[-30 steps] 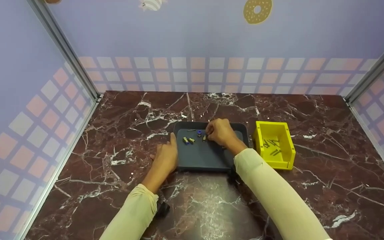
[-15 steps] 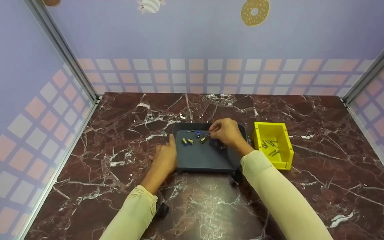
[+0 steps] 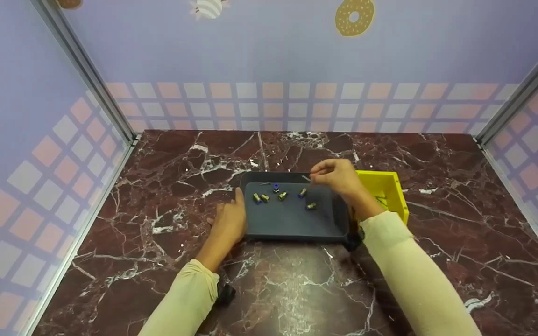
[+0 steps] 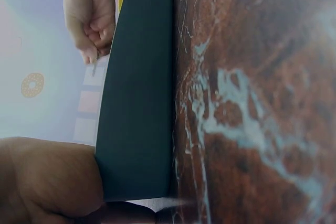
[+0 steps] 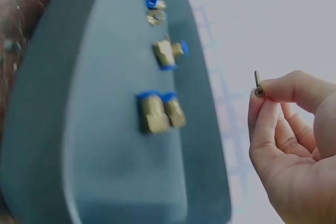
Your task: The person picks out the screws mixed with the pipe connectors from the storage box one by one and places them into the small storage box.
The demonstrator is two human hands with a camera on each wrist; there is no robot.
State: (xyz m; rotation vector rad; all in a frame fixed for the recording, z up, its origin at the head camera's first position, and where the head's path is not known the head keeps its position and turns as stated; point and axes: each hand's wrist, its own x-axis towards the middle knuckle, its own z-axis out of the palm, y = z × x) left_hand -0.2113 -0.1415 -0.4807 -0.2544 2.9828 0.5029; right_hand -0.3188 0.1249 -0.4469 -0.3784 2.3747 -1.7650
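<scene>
My right hand [image 3: 336, 177] is raised over the far right of a dark grey tray [image 3: 292, 226]. Between its thumb and forefinger it pinches a small screw [image 5: 259, 92], whose cross-slotted head shows in the right wrist view. My left hand [image 3: 229, 217] rests against the tray's left side, one straight finger along the rim. Inside the tray lie several brass fittings [image 3: 282, 196] with blue collars, mostly towards the back. Another thin screw [image 3: 265, 184] lies near the tray's back wall.
A yellow bin [image 3: 402, 200] stands right beside the tray, partly hidden by my right forearm, with screws [image 3: 381, 200] in it. Patterned panels [image 3: 269, 102] enclose the marbled tabletop [image 3: 180, 163] at the back and sides.
My right hand has lifted and moved right from among the fittings, carrying the screw towards the yellow bin. Two fittings it covered now show. My left hand stays at the tray's side.
</scene>
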